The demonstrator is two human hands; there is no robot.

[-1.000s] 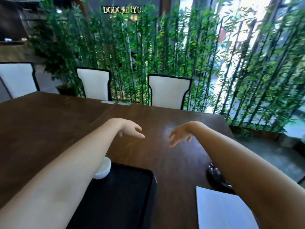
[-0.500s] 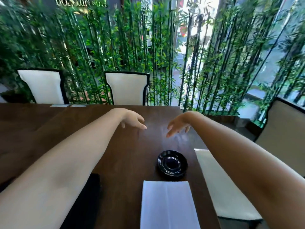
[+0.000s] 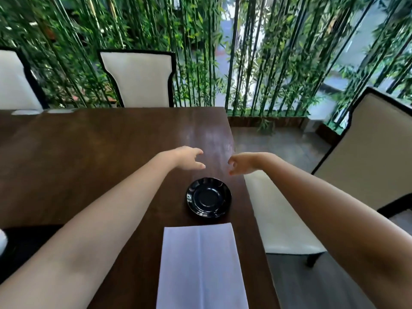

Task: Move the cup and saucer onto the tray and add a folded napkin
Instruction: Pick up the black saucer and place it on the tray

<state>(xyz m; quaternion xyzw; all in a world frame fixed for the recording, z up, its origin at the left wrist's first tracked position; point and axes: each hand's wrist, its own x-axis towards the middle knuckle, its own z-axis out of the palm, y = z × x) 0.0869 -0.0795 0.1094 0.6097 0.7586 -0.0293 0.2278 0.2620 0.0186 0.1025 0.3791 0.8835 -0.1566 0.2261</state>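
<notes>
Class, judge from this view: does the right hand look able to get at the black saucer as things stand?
Probably yes. The right hand is empty and open, raised just beyond the black saucer. Nothing lies between them, and the white napkin lies nearer the person.

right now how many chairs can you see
3: one chair across the table, another cut off at far left, and a third at the right end. Others may be out of frame.

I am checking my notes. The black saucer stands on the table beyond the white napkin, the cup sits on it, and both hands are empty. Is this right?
Not quite: the head view shows the saucer bare, with no cup on it. The rest holds: it stands on the table beyond the napkin, and the left hand and right hand are empty.
</notes>
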